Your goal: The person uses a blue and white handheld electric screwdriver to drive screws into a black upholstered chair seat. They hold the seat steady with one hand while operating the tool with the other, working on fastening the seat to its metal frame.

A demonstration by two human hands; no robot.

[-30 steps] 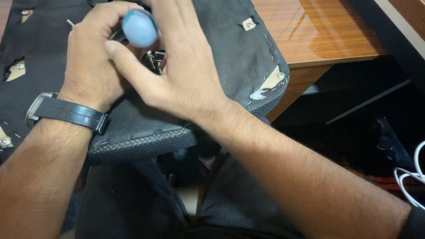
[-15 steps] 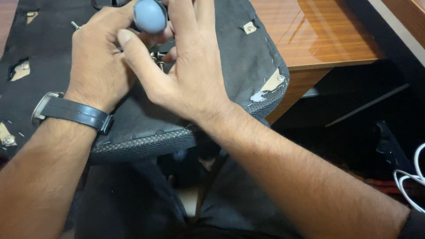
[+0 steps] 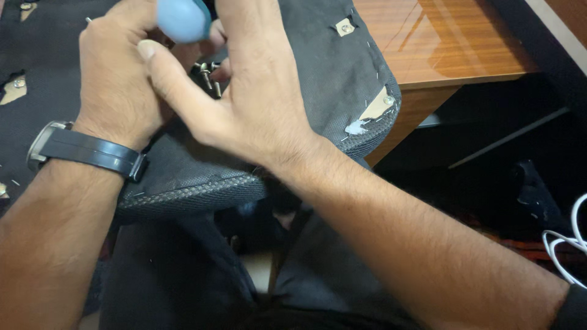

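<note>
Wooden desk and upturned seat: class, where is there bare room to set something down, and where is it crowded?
Bare room: the wooden desk top, right of the grey seat. Crowded: the seat's middle, where the left hand and right hand close around the blue handle and loose screws.

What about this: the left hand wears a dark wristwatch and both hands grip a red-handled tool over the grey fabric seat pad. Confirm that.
Not quite. The head view shows the tool's handle is light blue, not red. The rest stands: the left hand wears a dark wristwatch, and with the right hand it closes round the tool over the grey fabric seat pad.
</note>
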